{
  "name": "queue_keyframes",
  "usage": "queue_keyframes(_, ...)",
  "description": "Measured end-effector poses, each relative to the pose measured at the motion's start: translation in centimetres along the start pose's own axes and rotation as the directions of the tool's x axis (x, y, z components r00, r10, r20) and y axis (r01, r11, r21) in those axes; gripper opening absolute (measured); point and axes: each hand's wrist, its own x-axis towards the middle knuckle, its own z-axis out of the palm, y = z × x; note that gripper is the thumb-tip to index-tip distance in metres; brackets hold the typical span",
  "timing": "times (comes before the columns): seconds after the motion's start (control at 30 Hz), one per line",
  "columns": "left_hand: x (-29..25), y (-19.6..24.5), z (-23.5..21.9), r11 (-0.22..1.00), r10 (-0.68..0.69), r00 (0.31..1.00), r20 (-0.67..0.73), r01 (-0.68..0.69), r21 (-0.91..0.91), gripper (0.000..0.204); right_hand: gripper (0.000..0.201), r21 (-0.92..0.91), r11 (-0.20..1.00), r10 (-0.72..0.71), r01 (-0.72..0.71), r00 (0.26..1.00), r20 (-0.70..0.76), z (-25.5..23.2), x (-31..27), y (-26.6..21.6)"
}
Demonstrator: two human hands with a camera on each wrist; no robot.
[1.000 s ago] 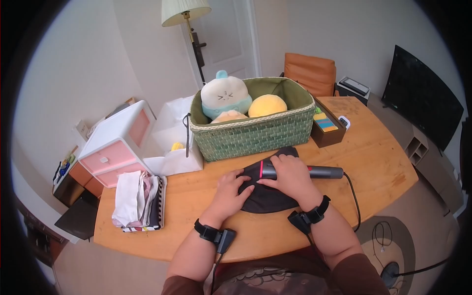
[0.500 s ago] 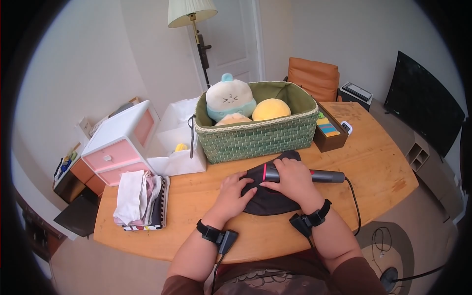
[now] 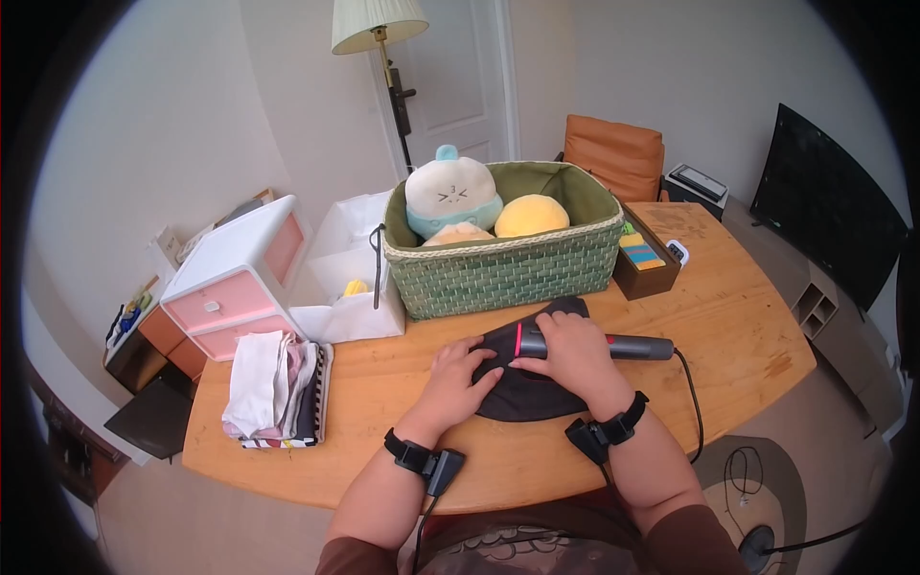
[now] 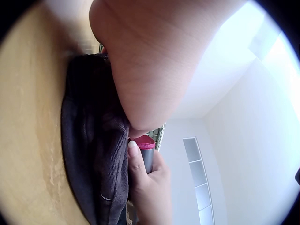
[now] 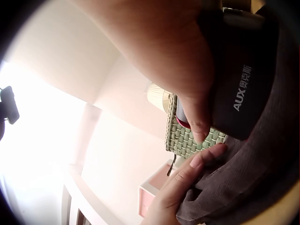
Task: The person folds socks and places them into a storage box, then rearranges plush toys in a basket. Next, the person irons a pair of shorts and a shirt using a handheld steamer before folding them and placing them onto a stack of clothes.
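Observation:
A grey corded handheld appliance (image 3: 640, 347) with a pink ring lies across a dark ribbed cloth (image 3: 525, 398) on the table. My right hand (image 3: 577, 356) grips its body from above, thumb along the near side. In the right wrist view the lettering AUX (image 5: 241, 91) shows on its dark side. My left hand (image 3: 450, 381) rests on the cloth's left part, with thumb and fingers spread. Folds of the cloth (image 4: 96, 140) fill the left wrist view's lower middle. The appliance's working face is hidden.
Behind the hands stands a green woven basket (image 3: 503, 283) of plush toys. To the left are a pink-and-white drawer unit (image 3: 225, 307), a white box (image 3: 359, 316) and folded clothes (image 3: 259, 388). A brown organizer (image 3: 647, 281) is at right. The power cord (image 3: 700, 402) hangs off the table's right side.
The head view has tilted slightly, so the whole scene sits a little lower and further right. Both hands, the appliance and the cloth keep their places on the table.

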Motion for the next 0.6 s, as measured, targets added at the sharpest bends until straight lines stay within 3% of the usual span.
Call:
queue_keyframes(0.1,0.0,0.1,0.1,1.0,-0.009,1.0,-0.006,0.009,-0.013,0.036,0.063,-0.026,0.999,0.026,-0.027,0.999,-0.046,0.5,0.1,-0.1)
queue_keyframes(0.17,0.0,-0.1,0.2,1.0,-0.005,1.0,-0.008,0.005,-0.002,0.036,0.062,-0.061,0.99,0.126,-0.13,0.99,-0.055,0.8,0.2,-0.3)
queue_keyframes(0.3,0.0,0.0,0.0,1.0,-0.003,1.0,-0.003,0.003,0.0,0.037,0.063,-0.067,0.989,0.129,-0.132,0.99,-0.05,0.6,0.2,-0.3)
queue_keyframes(0.47,0.0,0.1,0.0,1.0,-0.009,1.0,-0.002,0.009,-0.005,0.037,0.066,0.049,0.993,-0.11,0.109,0.994,0.016,-0.6,-0.1,0.8)
queue_keyframes(0.6,-0.1,0.0,0.1,1.0,-0.005,1.0,-0.006,0.005,-0.001,0.036,0.066,0.064,0.989,-0.136,0.133,0.99,0.035,-0.6,-0.2,1.1)
